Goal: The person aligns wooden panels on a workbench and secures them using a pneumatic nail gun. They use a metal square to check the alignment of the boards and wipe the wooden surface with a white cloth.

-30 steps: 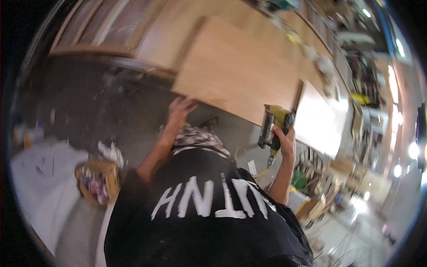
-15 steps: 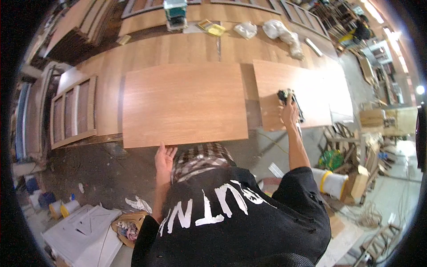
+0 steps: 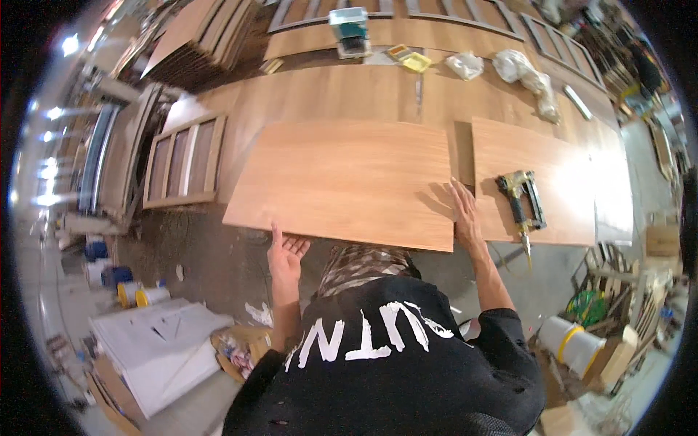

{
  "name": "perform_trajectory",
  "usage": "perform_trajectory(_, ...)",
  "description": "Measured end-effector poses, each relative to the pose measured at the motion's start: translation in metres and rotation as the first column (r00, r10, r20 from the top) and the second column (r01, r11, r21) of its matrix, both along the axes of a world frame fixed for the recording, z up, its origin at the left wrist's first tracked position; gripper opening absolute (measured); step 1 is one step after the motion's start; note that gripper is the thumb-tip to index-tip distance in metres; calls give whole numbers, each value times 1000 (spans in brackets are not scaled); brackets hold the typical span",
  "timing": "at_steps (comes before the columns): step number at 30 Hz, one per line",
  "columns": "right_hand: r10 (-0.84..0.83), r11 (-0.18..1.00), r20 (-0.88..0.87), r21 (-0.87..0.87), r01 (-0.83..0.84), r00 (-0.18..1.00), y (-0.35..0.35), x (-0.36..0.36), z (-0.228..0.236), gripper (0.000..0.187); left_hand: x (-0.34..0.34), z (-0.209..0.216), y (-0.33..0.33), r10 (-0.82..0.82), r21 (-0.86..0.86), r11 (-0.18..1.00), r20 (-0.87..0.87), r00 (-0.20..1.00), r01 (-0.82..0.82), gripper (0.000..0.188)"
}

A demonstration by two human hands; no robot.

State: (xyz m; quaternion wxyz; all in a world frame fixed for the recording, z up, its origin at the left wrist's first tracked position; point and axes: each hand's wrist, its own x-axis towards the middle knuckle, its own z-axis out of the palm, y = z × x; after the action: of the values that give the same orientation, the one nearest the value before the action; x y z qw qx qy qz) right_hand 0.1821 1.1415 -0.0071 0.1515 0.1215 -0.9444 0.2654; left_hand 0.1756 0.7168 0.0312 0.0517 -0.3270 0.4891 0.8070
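A flat wood-grain panel (image 3: 349, 178) lies slightly turned on the workbench in front of me. My left hand (image 3: 286, 254) is at its near edge toward the left, thumb up against the edge and fingers just below it. At the panel's right edge is my right hand (image 3: 467, 214), fingers stretched out along the side; its thumb is hidden. A second wood-grain panel (image 3: 567, 207) lies to the right, across a gap. On it rests a black and brass-coloured nail gun (image 3: 521, 200) with a hose at its handle, apart from my right hand.
A slatted wooden frame (image 3: 185, 161) lies left on the bench. Toward the back are a teal-and-white container (image 3: 350, 33), a yellow tray (image 3: 416, 61), crumpled plastic bags (image 3: 527, 76) and stacked boards (image 3: 196, 36). A white bucket (image 3: 571, 341) and scrap wood are on the floor at right.
My right hand has let go of the nail gun and come left to the first panel's edge. That panel has turned a little. My left hand's thumb is now against its near edge.
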Motion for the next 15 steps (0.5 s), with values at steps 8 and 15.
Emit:
perform_trajectory(8, 104, 983, -272, -116, -140, 957, -29, 3, 38, 26, -28, -16, -33, 237, 211, 959, -229, 944, -189, 69)
perform_trajectory(15, 160, 984, -331, -22, -177, 930, -52, 7, 94, 24, -94, 11, -57, 294, 34, 954, -305, 906, -298, 53)
